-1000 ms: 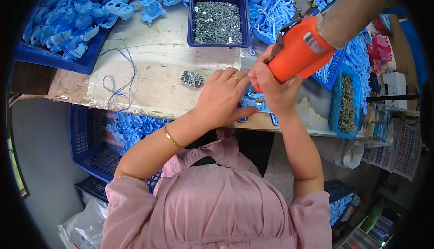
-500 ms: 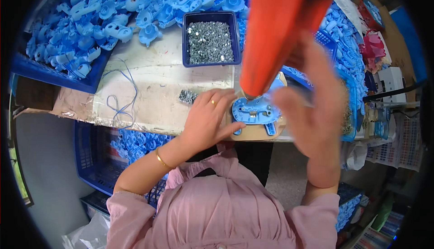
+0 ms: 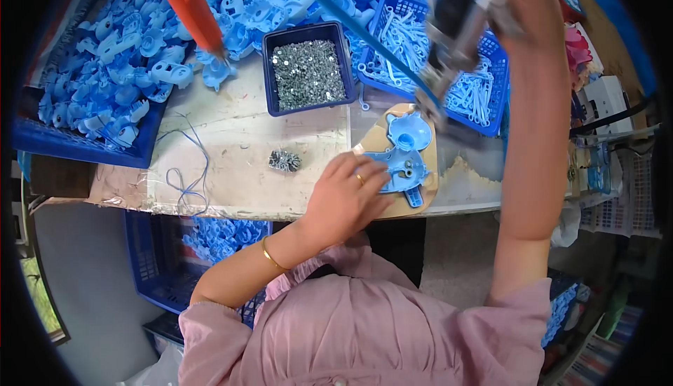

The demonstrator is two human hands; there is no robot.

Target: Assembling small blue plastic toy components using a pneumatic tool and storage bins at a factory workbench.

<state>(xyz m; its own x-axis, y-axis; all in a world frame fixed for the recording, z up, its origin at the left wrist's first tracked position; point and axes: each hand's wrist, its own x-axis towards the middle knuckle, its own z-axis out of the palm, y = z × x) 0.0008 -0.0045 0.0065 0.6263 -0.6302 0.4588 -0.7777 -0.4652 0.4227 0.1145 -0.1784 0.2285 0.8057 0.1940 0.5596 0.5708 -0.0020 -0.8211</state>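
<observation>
My left hand, with a ring and a gold bangle, rests its fingers spread over the left side of a light blue molded plastic part. That part lies in a tan board fixture at the table's front edge. A rounded blue cup-shaped piece sits at its far end. My right hand is raised at the upper right beside a blurred black and metal tool, whose lower end hangs over the fixture's far right; its fingers are smeared and partly hidden. An orange cylindrical tool hangs at the upper left.
A dark blue bin of small metal pieces stands mid-table, with a small screw pile nearer me. Blue baskets hold light blue rod-like pieces. Blue plastic parts heap at far left. A blue hose crosses overhead; a thin cord lies left.
The orange tool has swung from above the fixture to the upper left. My right hand has risen beside the black and metal tool, now in view. My left hand has moved slightly right onto the part.
</observation>
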